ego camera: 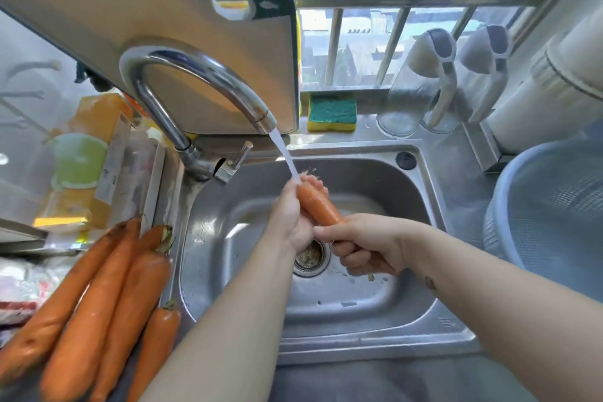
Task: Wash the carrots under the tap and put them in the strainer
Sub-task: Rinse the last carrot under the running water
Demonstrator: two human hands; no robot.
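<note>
Rectangular stainless steel sink (359,320), centre: basin wet. Round grey-blue mesh strainer (554,205), on the counter right of the sink: only its mesh wall shows. Heap of long orange carrots (98,303), near left, beside the sink. Curved chrome tap (195,101), far left, running. My left hand (290,222) curls round the far end of one orange carrot (318,205) under the stream. My right hand (362,245) grips its near end, over the basin. Round metal drain basket (310,258): pale scraps inside.
</note>
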